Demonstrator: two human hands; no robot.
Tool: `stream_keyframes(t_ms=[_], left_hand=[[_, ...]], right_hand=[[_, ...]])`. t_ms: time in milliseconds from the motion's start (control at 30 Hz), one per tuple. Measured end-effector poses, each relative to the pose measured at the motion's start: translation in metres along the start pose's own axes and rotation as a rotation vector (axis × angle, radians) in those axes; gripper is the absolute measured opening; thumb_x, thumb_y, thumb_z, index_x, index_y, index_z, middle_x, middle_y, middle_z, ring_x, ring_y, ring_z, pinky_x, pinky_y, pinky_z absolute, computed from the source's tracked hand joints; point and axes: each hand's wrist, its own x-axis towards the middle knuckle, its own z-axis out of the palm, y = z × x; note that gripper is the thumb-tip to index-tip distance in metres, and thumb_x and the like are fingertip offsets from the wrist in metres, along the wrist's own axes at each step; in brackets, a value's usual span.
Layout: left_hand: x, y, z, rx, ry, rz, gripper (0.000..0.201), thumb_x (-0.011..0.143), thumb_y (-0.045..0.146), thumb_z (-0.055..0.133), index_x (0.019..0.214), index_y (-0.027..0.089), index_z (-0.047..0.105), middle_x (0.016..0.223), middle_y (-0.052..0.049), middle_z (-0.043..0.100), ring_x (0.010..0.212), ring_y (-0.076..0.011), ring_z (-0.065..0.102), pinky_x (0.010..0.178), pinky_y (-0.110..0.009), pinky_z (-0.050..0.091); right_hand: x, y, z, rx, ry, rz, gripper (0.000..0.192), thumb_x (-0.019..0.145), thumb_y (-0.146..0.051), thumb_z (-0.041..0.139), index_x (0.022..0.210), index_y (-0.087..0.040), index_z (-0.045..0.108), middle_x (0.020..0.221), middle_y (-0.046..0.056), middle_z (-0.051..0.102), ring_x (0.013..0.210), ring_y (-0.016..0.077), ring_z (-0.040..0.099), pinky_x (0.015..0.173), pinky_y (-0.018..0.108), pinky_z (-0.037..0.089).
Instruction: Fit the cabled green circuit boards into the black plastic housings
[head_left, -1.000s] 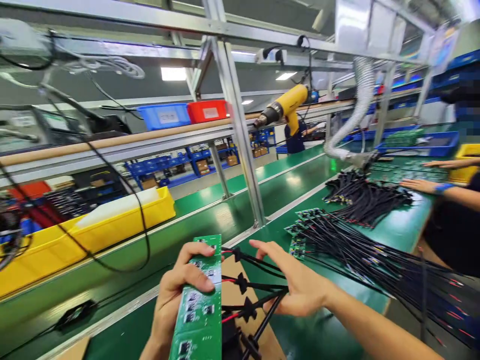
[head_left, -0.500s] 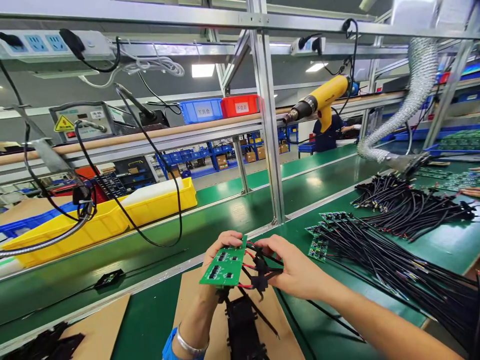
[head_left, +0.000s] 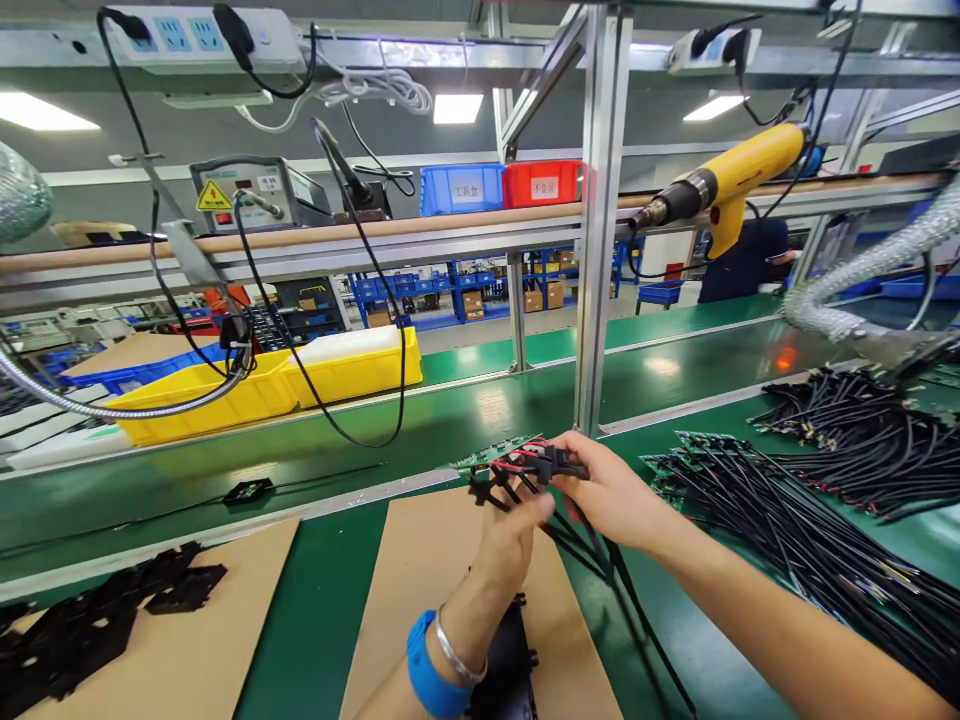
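A green circuit board with black and red wires is held flat, edge-on to me, above a brown cardboard sheet. My left hand grips it from below, with a blue band and a bracelet on the wrist. From the right, my right hand pinches the black connectors at the board's edge. The wires trail down past my right forearm.
Piles of wired boards and black cables lie at the right. Black parts sit on cardboard at the left. Behind the green conveyor stands a yellow bin. A yellow heat gun hangs overhead by an aluminium post.
The board has turned from face-up to flat and edge-on, and both hands moved closer together on it. My view has swung left and down, so the person at the right has left the frame.
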Motion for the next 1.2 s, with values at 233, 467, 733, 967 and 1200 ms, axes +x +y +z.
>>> stream_keyframes(t_ms=[233, 467, 733, 967, 1200], left_hand=[[0.022, 0.091, -0.024, 0.241, 0.055, -0.224, 0.018, 0.063, 0.015, 0.076, 0.069, 0.016, 0.059, 0.05, 0.006, 0.048, 0.039, -0.0062, 0.041, 0.037, -0.016, 0.029], [-0.048, 0.15, -0.071, 0.724, -0.26, -0.907, 0.04, 0.062, 0.029, 0.082, 0.098, 0.02, 0.065, 0.059, 0.005, 0.06, 0.037, -0.0079, 0.041, 0.032, -0.018, 0.034], [-0.09, 0.06, -0.066, 0.452, -0.328, -0.938, 0.05, 0.069, 0.046, 0.08, 0.106, 0.017, 0.063, 0.1, -0.006, 0.068, 0.098, -0.0262, 0.061, 0.089, -0.034, 0.046], [-0.095, 0.053, -0.069, 0.476, -0.153, -1.018, 0.046, 0.068, 0.055, 0.078, 0.087, 0.015, 0.063, 0.075, 0.002, 0.057, 0.069, -0.0143, 0.048, 0.066, -0.025, 0.037], [-0.097, 0.032, -0.068, 0.333, -0.114, -1.048, 0.055, 0.066, 0.064, 0.074, 0.081, 0.013, 0.06, 0.071, 0.001, 0.051, 0.064, -0.012, 0.043, 0.062, -0.024, 0.035]], right_hand=[[-0.003, -0.049, -0.038, -0.066, -0.359, 0.133, 0.025, 0.074, -0.038, 0.071, 0.086, -0.019, 0.06, 0.067, -0.004, 0.054, 0.039, 0.0039, 0.036, 0.033, 0.017, 0.028], [0.006, -0.006, -0.107, -0.483, -0.637, 0.378, 0.026, 0.061, -0.033, 0.082, 0.082, -0.021, 0.071, 0.052, -0.004, 0.053, 0.038, 0.011, 0.046, 0.032, 0.02, 0.033], [0.021, 0.052, 0.007, -0.166, -0.718, -0.052, 0.042, 0.074, -0.046, 0.072, 0.105, -0.018, 0.066, 0.094, 0.005, 0.07, 0.077, 0.0181, 0.064, 0.065, 0.025, 0.049], [0.007, 0.061, 0.028, -0.123, -0.617, -0.054, 0.018, 0.079, -0.034, 0.069, 0.076, -0.018, 0.064, 0.071, -0.002, 0.063, 0.066, 0.0133, 0.054, 0.061, 0.022, 0.04], [-0.021, 0.065, 0.035, -0.251, -0.483, -0.191, 0.011, 0.069, -0.011, 0.061, 0.074, -0.018, 0.053, 0.073, -0.003, 0.057, 0.063, 0.0111, 0.046, 0.058, 0.022, 0.032]])
